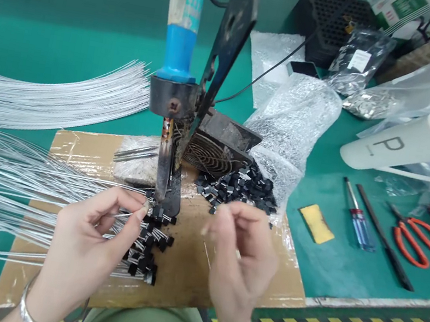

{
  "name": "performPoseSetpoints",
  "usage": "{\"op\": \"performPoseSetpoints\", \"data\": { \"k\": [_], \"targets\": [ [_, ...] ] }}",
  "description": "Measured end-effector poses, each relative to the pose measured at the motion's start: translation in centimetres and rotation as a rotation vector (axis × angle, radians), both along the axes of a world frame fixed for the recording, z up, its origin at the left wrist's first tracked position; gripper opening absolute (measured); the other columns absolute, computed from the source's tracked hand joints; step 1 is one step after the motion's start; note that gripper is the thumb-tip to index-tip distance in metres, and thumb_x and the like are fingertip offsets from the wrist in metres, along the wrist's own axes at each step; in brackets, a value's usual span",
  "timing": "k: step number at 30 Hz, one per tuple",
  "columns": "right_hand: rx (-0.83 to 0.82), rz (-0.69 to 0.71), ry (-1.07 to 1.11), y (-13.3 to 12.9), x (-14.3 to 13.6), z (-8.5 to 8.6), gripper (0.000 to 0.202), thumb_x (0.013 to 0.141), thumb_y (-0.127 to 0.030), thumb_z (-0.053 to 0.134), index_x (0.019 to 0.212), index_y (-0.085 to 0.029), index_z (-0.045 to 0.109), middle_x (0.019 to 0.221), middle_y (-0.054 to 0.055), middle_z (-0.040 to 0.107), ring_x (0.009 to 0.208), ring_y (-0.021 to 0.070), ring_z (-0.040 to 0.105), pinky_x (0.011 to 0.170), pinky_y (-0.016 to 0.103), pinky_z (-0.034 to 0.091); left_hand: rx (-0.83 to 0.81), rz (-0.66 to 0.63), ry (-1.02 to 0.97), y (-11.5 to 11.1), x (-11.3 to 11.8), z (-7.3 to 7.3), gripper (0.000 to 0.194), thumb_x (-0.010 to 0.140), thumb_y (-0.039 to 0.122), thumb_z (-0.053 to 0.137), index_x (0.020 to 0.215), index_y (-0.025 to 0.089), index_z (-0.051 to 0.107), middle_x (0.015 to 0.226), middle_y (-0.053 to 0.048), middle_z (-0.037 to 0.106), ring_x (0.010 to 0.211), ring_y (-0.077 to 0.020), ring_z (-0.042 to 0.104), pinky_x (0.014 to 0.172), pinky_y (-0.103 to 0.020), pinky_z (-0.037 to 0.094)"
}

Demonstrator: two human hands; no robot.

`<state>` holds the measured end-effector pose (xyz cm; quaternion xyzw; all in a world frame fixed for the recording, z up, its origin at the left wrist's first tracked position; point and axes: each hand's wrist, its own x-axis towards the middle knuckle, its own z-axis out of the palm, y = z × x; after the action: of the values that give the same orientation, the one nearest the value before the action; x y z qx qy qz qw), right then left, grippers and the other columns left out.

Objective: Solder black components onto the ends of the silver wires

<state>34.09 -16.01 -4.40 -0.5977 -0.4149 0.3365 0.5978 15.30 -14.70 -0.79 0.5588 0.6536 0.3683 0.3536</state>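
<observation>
My left hand (102,235), thumb and forefinger pinched, holds the end of a thin grey wire (122,215) just left of the soldering iron's tip (160,187). The iron's blue handle (178,43) is clamped upright in a black metal stand (231,36). Under and beside this hand lie several wires with small black components (145,260) at their ends. My right hand (244,255) is curled over the cardboard, its fingertips blurred; what they hold, if anything, cannot be made out. A fine strand (207,254) shows beside its palm. A pile of loose black components (239,187) lies just beyond it.
Bundled wires (50,104) extend leftward across the green table. Behind the components stands a small fan (217,150), beside bubble wrap (287,129). To the right are a yellow sponge (317,223), a screwdriver (360,222), orange-handled pliers (417,241) and a white mug (405,144).
</observation>
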Motion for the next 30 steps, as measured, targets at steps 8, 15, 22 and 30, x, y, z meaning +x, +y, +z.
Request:
{"op": "performPoseSetpoints", "data": {
  "k": [8, 15, 22, 30],
  "targets": [
    [-0.059, -0.141, 0.352, 0.5, 8.1, -2.3, 0.053, 0.103, -0.058, 0.056, 0.099, -0.017, 0.09, 0.095, 0.015, 0.082, 0.086, 0.0248, 0.075, 0.065, 0.035, 0.062, -0.011, -0.004, 0.005, -0.5, -1.2, -0.4, 0.013, 0.089, 0.03, 0.078, 0.078, 0.023, 0.077, 0.089, -0.002, 0.083, 0.075, -0.0145, 0.075, 0.06, -0.019, 0.054],
    [-0.168, -0.101, 0.159, 0.2, 6.6, -3.8, 0.06, 0.107, -0.065, 0.051, 0.098, -0.016, 0.085, 0.088, 0.011, 0.082, 0.077, 0.0249, 0.077, 0.065, 0.038, 0.064, -0.023, -0.017, 0.13, -0.5, -1.9, -0.2, 0.014, 0.091, 0.034, 0.074, 0.08, 0.025, 0.077, 0.084, 0.003, 0.079, 0.051, -0.0073, 0.049, 0.045, -0.021, 0.039],
    [-0.052, -0.091, 0.141, 0.2, 5.8, -2.9, 0.051, 0.109, -0.061, 0.054, 0.096, -0.017, 0.077, 0.063, -0.001, 0.067, 0.052, 0.015, 0.062, 0.052, 0.028, 0.052, 0.142, -0.096, 0.248, -1.2, -2.9, -1.1, 0.005, 0.094, 0.033, 0.08, 0.098, 0.032, 0.082, 0.107, 0.003, 0.081, 0.105, -0.0169, 0.074, 0.096, -0.028, 0.057],
    [-0.036, -0.119, 0.219, -0.2, 7.0, -3.7, 0.046, 0.1, -0.057, 0.071, 0.076, -0.018, 0.072, 0.056, -0.003, 0.058, 0.047, 0.0132, 0.054, 0.046, 0.026, 0.047, 0.378, -0.002, 0.64, 5.5, -8.2, -1.0, 0.019, 0.104, 0.036, 0.067, 0.099, 0.02, 0.076, 0.104, -0.008, 0.077, 0.108, -0.0294, 0.072, 0.105, -0.049, 0.054]
  ]
}}
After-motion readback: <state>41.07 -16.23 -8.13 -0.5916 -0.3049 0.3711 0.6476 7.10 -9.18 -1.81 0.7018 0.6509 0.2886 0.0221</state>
